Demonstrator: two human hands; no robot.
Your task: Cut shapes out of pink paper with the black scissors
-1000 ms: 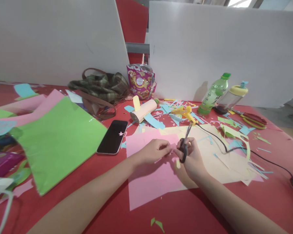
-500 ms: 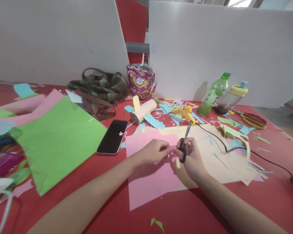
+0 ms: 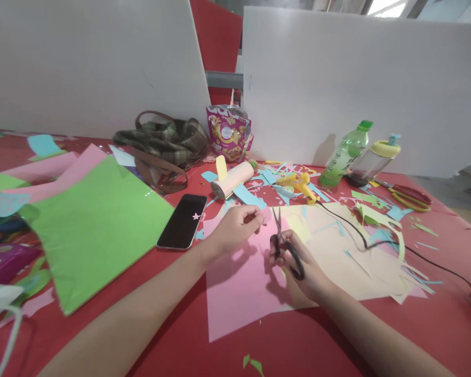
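Standing at twelve o'clock, white panels point(image 3: 353, 89) back the red counter point(image 3: 188, 337); left hand point(image 3: 236, 230) pinches a pink scrap point(image 3: 266, 215), right hand point(image 3: 306, 266) grips scissors point(image 3: 280, 233)!

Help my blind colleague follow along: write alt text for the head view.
A person's right hand holds black-handled scissors, blades open, beside a small pink paper piece pinched in the left hand, above a pink sheet on a red table with scraps.

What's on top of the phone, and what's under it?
A small pink star lies on the phone, toward its right edge. Red table shows alongside; anything directly underneath is covered and can't be seen.
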